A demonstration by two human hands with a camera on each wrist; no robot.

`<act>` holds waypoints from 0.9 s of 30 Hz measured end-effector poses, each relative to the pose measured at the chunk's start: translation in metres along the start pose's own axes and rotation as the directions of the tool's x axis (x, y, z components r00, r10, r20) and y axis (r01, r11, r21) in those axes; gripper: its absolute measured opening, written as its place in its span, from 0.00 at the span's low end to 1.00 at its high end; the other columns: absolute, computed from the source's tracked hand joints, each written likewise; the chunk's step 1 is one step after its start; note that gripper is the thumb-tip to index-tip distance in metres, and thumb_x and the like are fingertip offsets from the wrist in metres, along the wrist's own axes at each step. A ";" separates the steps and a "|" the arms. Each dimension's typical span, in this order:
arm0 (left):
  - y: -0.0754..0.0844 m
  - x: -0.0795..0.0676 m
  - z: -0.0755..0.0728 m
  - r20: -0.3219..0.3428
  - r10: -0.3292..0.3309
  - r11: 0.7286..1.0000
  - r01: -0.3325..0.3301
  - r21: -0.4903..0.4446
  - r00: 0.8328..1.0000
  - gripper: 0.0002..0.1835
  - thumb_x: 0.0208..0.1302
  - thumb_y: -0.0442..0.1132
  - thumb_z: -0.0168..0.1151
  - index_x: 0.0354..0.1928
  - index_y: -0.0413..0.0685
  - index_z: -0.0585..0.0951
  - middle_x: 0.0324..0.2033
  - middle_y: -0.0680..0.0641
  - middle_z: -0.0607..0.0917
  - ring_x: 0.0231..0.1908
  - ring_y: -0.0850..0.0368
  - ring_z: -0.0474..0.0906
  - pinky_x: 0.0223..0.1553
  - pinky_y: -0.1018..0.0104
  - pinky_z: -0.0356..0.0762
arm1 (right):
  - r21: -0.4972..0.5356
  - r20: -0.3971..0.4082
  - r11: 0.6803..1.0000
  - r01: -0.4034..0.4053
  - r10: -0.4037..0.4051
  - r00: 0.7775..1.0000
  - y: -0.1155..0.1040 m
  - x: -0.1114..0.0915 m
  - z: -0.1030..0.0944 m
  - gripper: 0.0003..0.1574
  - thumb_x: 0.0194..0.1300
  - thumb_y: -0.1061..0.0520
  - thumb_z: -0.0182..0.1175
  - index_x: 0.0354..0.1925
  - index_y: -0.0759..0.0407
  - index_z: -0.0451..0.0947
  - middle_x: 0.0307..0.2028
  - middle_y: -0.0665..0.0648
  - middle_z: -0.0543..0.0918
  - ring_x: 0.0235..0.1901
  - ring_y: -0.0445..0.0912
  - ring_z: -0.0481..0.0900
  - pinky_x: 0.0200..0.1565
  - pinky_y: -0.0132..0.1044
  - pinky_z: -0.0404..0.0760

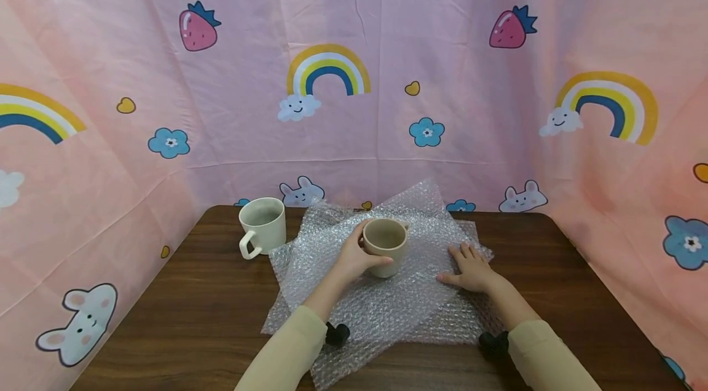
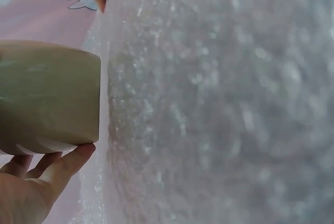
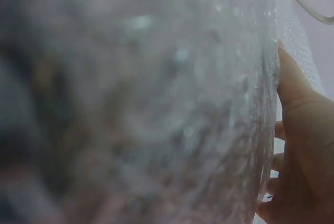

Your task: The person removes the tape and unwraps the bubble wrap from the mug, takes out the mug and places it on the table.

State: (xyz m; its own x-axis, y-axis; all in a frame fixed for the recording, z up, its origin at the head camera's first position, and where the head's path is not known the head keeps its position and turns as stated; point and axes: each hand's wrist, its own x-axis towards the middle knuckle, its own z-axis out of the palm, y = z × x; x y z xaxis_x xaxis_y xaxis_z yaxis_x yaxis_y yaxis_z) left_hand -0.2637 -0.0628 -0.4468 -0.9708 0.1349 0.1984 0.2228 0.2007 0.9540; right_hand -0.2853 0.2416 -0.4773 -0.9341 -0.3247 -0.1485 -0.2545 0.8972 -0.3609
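My left hand [image 1: 355, 259] grips a beige mug [image 1: 397, 254] from its left side, thumb in front and fingers behind. The mug is upright over a sheet of bubble wrap [image 1: 381, 317], its small handle pointing to the far right. In the left wrist view the mug's smooth wall [image 2: 52, 98] fills the left side, with fingertips along its lower edge. To the right, my right hand [image 1: 471, 271] rests on the bubble wrap with its fingers spread. In the right wrist view, the mug's handle [image 3: 309, 9] shows above that hand.
A second, pale mug [image 1: 268, 228] stands at the back left, handle toward the front left. Several bubble wrap sheets overlap at angles on the dark wooden table [image 1: 182, 323]. A pink patterned cloth [image 1: 376, 133] hangs behind and along both sides.
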 end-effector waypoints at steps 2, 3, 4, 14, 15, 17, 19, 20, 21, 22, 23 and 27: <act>0.001 -0.001 -0.002 -0.005 0.009 1.000 -0.009 -0.005 1.000 0.54 0.37 0.35 0.82 0.70 0.51 0.63 0.60 0.45 0.72 0.58 0.45 0.70 0.54 0.50 0.72 | 0.001 -0.004 1.000 0.006 -0.006 1.000 0.000 0.000 0.000 0.65 0.57 0.25 0.56 0.72 0.67 0.49 0.69 0.79 0.44 0.68 0.73 0.39 0.60 0.71 0.43; 0.001 -0.001 -0.003 -0.010 0.013 1.000 -0.013 -0.005 1.000 0.54 0.37 0.35 0.82 0.70 0.52 0.63 0.60 0.45 0.72 0.58 0.46 0.71 0.53 0.51 0.72 | 0.002 -0.005 1.000 0.009 -0.009 1.000 0.000 -0.001 0.000 0.65 0.57 0.25 0.56 0.72 0.67 0.49 0.69 0.79 0.44 0.68 0.73 0.39 0.60 0.71 0.43; 0.002 -0.002 -0.004 -0.014 0.025 1.000 -0.025 -0.004 1.000 0.54 0.37 0.35 0.82 0.69 0.52 0.64 0.59 0.45 0.72 0.57 0.45 0.71 0.53 0.51 0.72 | 0.003 -0.007 1.000 0.013 -0.013 1.000 0.000 -0.001 0.000 0.65 0.57 0.25 0.56 0.72 0.67 0.49 0.69 0.79 0.44 0.68 0.73 0.39 0.60 0.71 0.43; 0.023 -0.014 -0.015 -0.046 0.067 0.998 -0.067 0.010 0.997 0.52 0.38 0.33 0.82 0.69 0.53 0.65 0.59 0.44 0.72 0.55 0.44 0.72 0.49 0.49 0.74 | 0.007 -0.013 1.000 0.019 -0.019 1.000 0.000 -0.002 0.001 0.64 0.58 0.26 0.56 0.72 0.68 0.49 0.69 0.79 0.44 0.67 0.73 0.39 0.60 0.71 0.43; 0.027 -0.017 -0.017 -0.047 0.061 0.998 -0.061 0.002 0.997 0.52 0.38 0.32 0.81 0.69 0.52 0.65 0.59 0.43 0.72 0.55 0.43 0.71 0.49 0.49 0.74 | 0.007 -0.015 1.000 0.020 -0.020 1.000 0.000 -0.003 0.001 0.64 0.58 0.26 0.56 0.72 0.68 0.49 0.69 0.79 0.44 0.67 0.73 0.39 0.60 0.71 0.43; 0.038 -0.023 -0.020 -0.051 0.052 0.999 -0.051 0.005 0.997 0.51 0.38 0.31 0.81 0.68 0.51 0.65 0.59 0.42 0.71 0.55 0.43 0.71 0.48 0.49 0.75 | 0.007 -0.018 1.000 0.024 -0.024 1.000 0.000 -0.003 0.001 0.63 0.58 0.26 0.56 0.72 0.67 0.49 0.69 0.79 0.44 0.67 0.73 0.39 0.60 0.71 0.43; 0.048 -0.030 -0.023 -0.051 0.051 0.999 -0.051 0.004 0.997 0.51 0.39 0.30 0.80 0.69 0.47 0.64 0.60 0.40 0.70 0.55 0.41 0.70 0.48 0.47 0.74 | 0.004 -0.021 1.000 0.027 -0.027 0.999 0.000 -0.002 0.001 0.63 0.58 0.26 0.56 0.72 0.68 0.49 0.69 0.79 0.44 0.67 0.73 0.39 0.60 0.71 0.43; 0.049 -0.031 -0.025 -0.055 0.047 0.999 -0.047 0.010 0.997 0.51 0.39 0.30 0.80 0.69 0.47 0.64 0.61 0.41 0.70 0.56 0.41 0.70 0.49 0.47 0.74 | 0.004 -0.020 1.000 0.027 -0.027 0.999 0.000 -0.002 0.001 0.63 0.58 0.26 0.56 0.72 0.67 0.49 0.69 0.79 0.44 0.67 0.73 0.39 0.60 0.71 0.43; 0.050 -0.033 -0.026 -0.060 0.046 0.999 -0.045 0.015 0.997 0.51 0.39 0.30 0.80 0.69 0.47 0.64 0.60 0.41 0.70 0.56 0.41 0.69 0.49 0.47 0.74 | 0.003 -0.019 1.000 0.026 -0.026 0.999 0.000 -0.002 0.001 0.63 0.58 0.26 0.56 0.72 0.67 0.49 0.69 0.79 0.44 0.68 0.73 0.39 0.60 0.71 0.43; 0.051 -0.034 -0.027 -0.062 0.048 0.999 -0.047 0.020 0.997 0.51 0.39 0.30 0.80 0.69 0.47 0.64 0.61 0.41 0.70 0.56 0.41 0.69 0.49 0.46 0.73 | 0.003 -0.018 1.000 0.026 -0.026 1.000 0.000 -0.002 0.001 0.63 0.58 0.26 0.56 0.72 0.67 0.49 0.69 0.79 0.44 0.68 0.73 0.39 0.60 0.71 0.43; 0.052 -0.035 -0.028 -0.065 0.049 0.999 -0.048 0.023 0.997 0.52 0.39 0.30 0.80 0.69 0.47 0.64 0.61 0.41 0.70 0.56 0.41 0.69 0.50 0.46 0.73 | 0.002 -0.018 1.000 0.028 -0.028 0.999 0.000 -0.002 0.001 0.63 0.58 0.26 0.56 0.72 0.68 0.49 0.69 0.79 0.44 0.67 0.73 0.39 0.60 0.71 0.43; 0.057 -0.041 -0.034 -0.083 0.067 0.997 -0.065 0.031 0.994 0.51 0.39 0.30 0.80 0.69 0.46 0.64 0.60 0.41 0.71 0.56 0.40 0.69 0.51 0.44 0.71 | 0.009 -0.013 1.000 0.023 -0.023 1.000 -0.002 -0.002 -0.001 0.64 0.58 0.26 0.57 0.72 0.68 0.50 0.69 0.79 0.44 0.67 0.73 0.38 0.60 0.71 0.42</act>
State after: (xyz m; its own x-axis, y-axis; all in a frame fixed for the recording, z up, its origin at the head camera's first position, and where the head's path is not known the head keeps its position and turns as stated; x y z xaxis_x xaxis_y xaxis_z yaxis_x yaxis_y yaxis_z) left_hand -0.2145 -0.0901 -0.3928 -0.9576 0.0667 0.2804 0.2882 0.2216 0.9316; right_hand -0.2827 0.2407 -0.4755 -0.9311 -0.3416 -0.1278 -0.2742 0.8867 -0.3723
